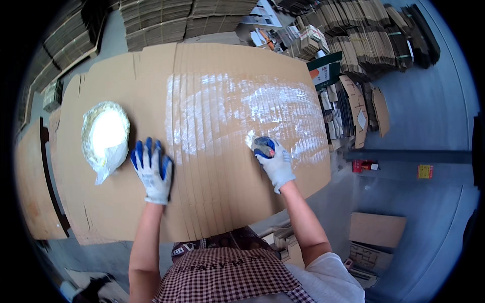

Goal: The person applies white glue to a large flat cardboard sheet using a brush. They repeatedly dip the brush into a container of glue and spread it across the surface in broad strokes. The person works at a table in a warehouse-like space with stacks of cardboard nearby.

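Observation:
A large sheet of corrugated cardboard (202, 177) lies in front of me. Shiny white paste is smeared in streaks over its middle and right. My left hand (153, 171), in a white glove with blue fingers, rests flat on the cardboard, fingers spread. My right hand (275, 159), gloved alike, is closed round a brush (250, 139) whose pale, tufted end touches the cardboard at the lower edge of the smeared area; its handle is mostly hidden by the fingers. Left of my left hand sits a round bowl (88, 139) lined with crumpled clear plastic and holding bright white paste.
Bundled cardboard stacks (151, 25) stand behind the sheet. More flat-folded cardboard (364, 45) piles up at the far right, with loose pieces (353, 108) leaning near the sheet's right edge. A brown board (38, 187) lies at the left. A small red box (362, 165) is on the right.

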Demonstrator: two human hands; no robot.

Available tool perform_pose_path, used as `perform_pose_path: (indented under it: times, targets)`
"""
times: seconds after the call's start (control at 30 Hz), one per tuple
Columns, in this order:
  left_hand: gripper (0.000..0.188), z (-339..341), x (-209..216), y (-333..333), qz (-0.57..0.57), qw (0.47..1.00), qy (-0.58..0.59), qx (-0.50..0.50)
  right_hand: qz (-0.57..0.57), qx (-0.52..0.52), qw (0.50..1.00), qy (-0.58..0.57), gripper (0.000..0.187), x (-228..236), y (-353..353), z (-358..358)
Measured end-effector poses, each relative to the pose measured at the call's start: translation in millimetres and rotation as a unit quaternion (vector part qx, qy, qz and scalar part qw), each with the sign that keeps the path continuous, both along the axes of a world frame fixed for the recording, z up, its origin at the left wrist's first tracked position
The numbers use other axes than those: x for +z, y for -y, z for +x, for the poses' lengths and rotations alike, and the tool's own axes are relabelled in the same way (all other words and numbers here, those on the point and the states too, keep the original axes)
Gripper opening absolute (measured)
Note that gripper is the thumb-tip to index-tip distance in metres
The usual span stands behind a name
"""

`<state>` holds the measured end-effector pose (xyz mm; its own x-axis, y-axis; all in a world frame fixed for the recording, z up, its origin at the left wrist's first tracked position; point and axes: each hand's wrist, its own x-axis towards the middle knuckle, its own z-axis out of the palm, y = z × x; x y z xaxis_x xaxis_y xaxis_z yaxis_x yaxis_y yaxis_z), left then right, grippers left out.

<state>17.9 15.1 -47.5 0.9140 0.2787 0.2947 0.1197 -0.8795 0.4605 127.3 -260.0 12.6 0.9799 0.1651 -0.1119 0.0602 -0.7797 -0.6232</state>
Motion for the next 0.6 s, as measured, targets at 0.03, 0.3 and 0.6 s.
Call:
perform_pose_path:
  times: [0.03, 0.3, 0.6]
  targets:
    - [0.043, 2.8, 6.3, 9.6, -0.01, 0.998, -0.001, -0.067, -0.003, 0.023, 0.999, 0.026, 0.034, -2.2, 3.1, 0.8]
    - [0.051, 25.2, 19.9, 113.7, 0.045, 0.903, -0.132, -0.406, -0.165, 0.136, 0.968, 0.134, 0.034, -18.4, -24.0, 21.5]
    - [0.052, 25.3, 14.7, 117.6, 0.052, 0.901, -0.162, -0.399, -0.188, 0.17, 0.96, 0.117, 0.04, -12.6, -36.2, 31.9]
